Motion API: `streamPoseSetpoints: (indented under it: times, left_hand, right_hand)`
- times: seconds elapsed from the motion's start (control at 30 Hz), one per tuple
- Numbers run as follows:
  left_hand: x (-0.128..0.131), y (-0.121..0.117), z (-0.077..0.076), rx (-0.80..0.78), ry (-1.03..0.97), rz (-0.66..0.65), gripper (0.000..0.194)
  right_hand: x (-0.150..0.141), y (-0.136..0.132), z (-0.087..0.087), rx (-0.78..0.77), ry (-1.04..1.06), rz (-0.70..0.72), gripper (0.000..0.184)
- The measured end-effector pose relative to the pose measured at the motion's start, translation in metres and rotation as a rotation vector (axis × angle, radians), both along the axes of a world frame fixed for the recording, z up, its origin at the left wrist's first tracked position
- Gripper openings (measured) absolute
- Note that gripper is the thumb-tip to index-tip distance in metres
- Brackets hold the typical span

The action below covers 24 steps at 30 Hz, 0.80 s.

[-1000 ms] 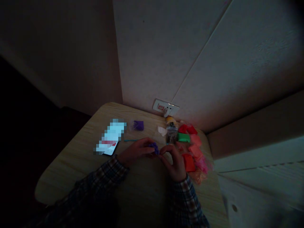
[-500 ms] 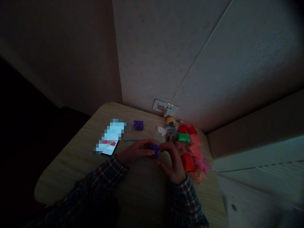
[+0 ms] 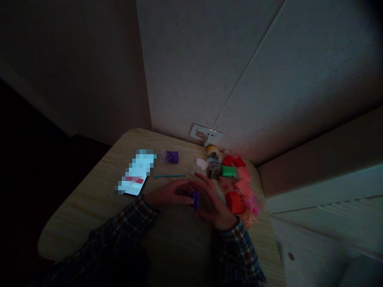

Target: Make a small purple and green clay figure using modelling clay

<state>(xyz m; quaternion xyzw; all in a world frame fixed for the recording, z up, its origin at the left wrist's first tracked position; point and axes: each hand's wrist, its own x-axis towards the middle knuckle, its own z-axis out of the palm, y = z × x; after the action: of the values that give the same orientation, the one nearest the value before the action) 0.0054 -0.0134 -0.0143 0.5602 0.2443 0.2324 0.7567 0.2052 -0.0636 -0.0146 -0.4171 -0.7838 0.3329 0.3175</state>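
Observation:
A small lumpy piece of purple modelling clay [image 3: 195,200] sits between the thumb and fingers of my left hand [image 3: 170,193]. Around its right side curves my right hand [image 3: 217,207], fingers spread and thumb apart from them. The right fingertips reach close to the left ones; whether they touch the clay I cannot tell in the dim light. Behind my hands a thin teal stick [image 3: 169,176] lies on the wooden table [image 3: 98,187]. A purple clay packet [image 3: 172,157] in clear wrap lies farther back.
At left lies a lit phone [image 3: 136,175], its screen blurred out. Wrapped packets crowd the right: a green packet [image 3: 229,171], a red packet [image 3: 234,202], several pink ones and a dark bag [image 3: 214,168]. A wall socket [image 3: 206,134] with a plug sits behind the table.
My right fingers have spread and lifted from the purple clay, reaching over toward my left hand. The clay sits slightly lower in view. More of the teal stick shows.

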Motion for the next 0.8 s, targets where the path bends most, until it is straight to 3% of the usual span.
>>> streamPoseSetpoints:
  times: [0.27, 0.47, 0.67, 0.8]
  left_hand:
    - [-0.002, -0.001, -0.001, -0.111, 0.064, 0.015, 0.042]
    - [-0.004, 0.001, 0.007, -0.158, 0.058, 0.022, 0.050]
    - [-0.018, 0.014, 0.018, -0.088, 0.064, 0.251, 0.046]
    - [-0.023, 0.016, 0.017, -0.022, 0.044, 0.332, 0.038]
  right_hand:
    - [0.003, -0.002, 0.004, 0.074, -0.047, -0.058, 0.050]
    - [0.003, -0.003, 0.005, 0.107, -0.050, -0.132, 0.041]
    - [0.004, -0.012, -0.012, 0.161, -0.178, -0.288, 0.036]
    - [-0.005, -0.015, -0.027, 0.193, -0.312, -0.294, 0.038]
